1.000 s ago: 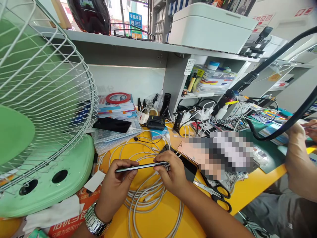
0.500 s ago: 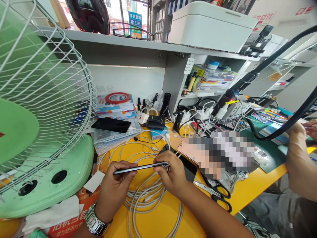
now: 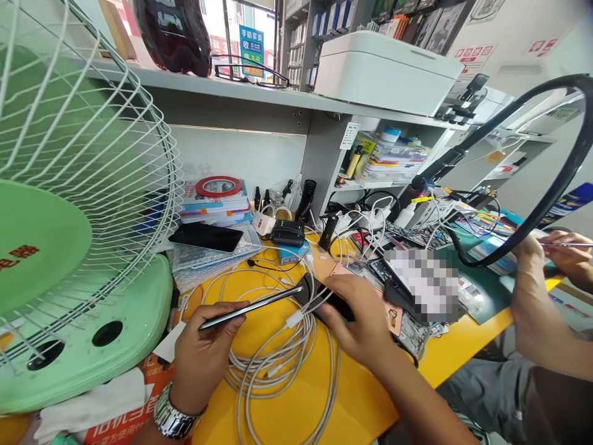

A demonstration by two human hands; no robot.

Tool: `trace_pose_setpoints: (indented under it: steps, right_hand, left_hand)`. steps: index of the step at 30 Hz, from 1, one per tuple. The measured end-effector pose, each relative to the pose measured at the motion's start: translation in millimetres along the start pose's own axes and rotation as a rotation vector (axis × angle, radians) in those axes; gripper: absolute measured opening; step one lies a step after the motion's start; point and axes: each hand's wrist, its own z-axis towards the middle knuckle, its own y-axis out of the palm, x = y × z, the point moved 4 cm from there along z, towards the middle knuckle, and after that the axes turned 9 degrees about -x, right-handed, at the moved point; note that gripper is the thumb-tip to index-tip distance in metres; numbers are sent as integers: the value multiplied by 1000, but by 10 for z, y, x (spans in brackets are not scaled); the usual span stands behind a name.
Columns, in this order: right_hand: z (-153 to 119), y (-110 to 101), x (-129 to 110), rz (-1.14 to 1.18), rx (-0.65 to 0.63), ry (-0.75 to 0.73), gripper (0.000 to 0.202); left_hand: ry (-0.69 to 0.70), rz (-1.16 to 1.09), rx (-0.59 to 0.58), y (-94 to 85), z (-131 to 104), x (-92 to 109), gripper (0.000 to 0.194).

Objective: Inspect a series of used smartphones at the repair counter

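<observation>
Head view: your left hand (image 3: 199,352) holds a slim phone-like device (image 3: 252,307) nearly edge-on by its left end, above the yellow counter (image 3: 282,420) and coiled white cable (image 3: 303,339). Your right hand (image 3: 365,321) is off it, its grip wide, over a dark phone (image 3: 341,307); whether it touches that or the cable, you cannot tell. One-handed support is the step in hand; grasping with your right calls for bringing thumb and fingers together. In the earlier frame, both hands pinch the device; now its right end tilts higher and a white plug (image 3: 294,319) shows below it.
</observation>
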Motion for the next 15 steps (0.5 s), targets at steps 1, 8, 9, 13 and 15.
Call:
trace_pose_setpoints:
  steps: [1,8,9,13,15]
  right_hand:
    - [-100,-134,114,-103,32,21,29]
    - [-1096,-769,1182,-644,21,423,34]
    - [-1189,-790,1266,-670,-7,449,35]
    - [-1326,-777,1375,-729,-79,488,40]
    - [-1312,-753,1364,-743,-106,488,40]
  left_hand:
    - [-4,-4,19,-5,-1,0,20]
    - [11,-7,33,25,-3,19,20]
    - [15,-1,26,27,-7,18,20]
    - [31,28,5,24,-11,16,18]
    - [43,46,16,19,-1,21,18]
